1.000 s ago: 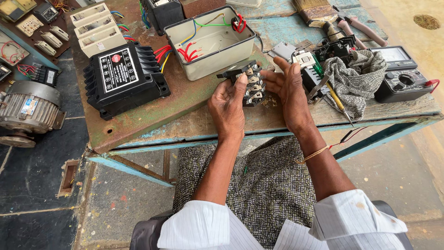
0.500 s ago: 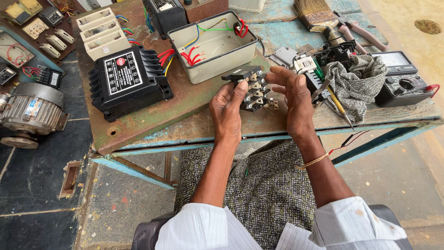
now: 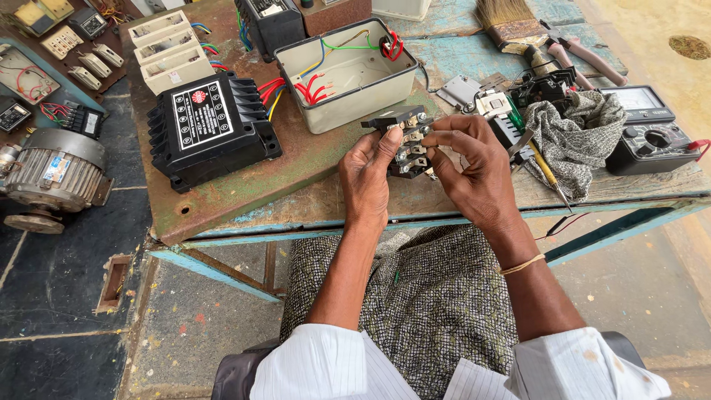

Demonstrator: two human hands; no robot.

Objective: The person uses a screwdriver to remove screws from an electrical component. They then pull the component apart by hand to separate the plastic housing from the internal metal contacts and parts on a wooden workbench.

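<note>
**A:** We're looking down at both hands raised just above the counter, and between them sits a small black switch block with metal screws and contacts on its face. The left hand has its grip closed on the block's left side, thumb up near the top edge. The right hand closes on it from the right, fingers curled over the front.

**B:** So we've got it pinched from both sides, in mid-air, in front of the open grey box with its red, green and blue wires. What worries us here?

**A:** In our judgement, the small parts. The block is held clear of the counter edge, roughly over the lap. If a screw or contact works loose, we think it would drop to the patterned cloth on the knees or the floor below, hard to find.

**B:** And the grip itself?

**A:** Both are fingertip holds. If one hand shifts to turn the piece, we'd say the other could let it tilt or slip. The screwdriver lies off to the right beside the rag, so reaching for it would leave one hand carrying the block alone.

**B:** The black transformer sits well apart, left of us.
</note>
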